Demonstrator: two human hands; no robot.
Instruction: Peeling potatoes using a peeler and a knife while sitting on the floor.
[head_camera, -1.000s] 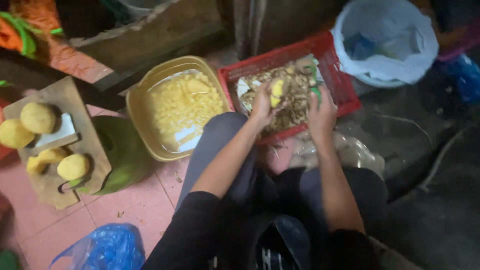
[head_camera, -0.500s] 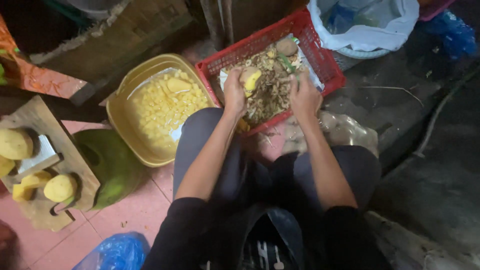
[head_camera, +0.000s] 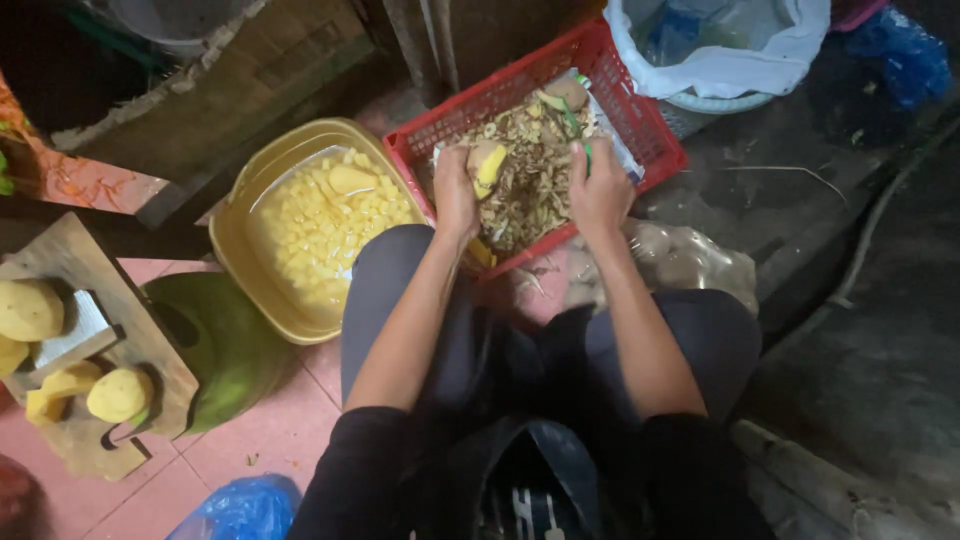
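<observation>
L hand (head_camera: 455, 195): grip clenched on half-peeled potato (head_camera: 487, 162), long axis upright.
R hand (head_camera: 598, 188): grip closed on green peeler (head_camera: 577, 128), just right of potato.
Below: red basket (head_camera: 655, 135) w/ peels.

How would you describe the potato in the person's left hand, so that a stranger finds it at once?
Find the red plastic crate full of brown peelings. Over its left part the left hand holds a potato. Unlike the unpeeled potatoes nearby, it is half peeled, yellow flesh beside brown skin.
</observation>
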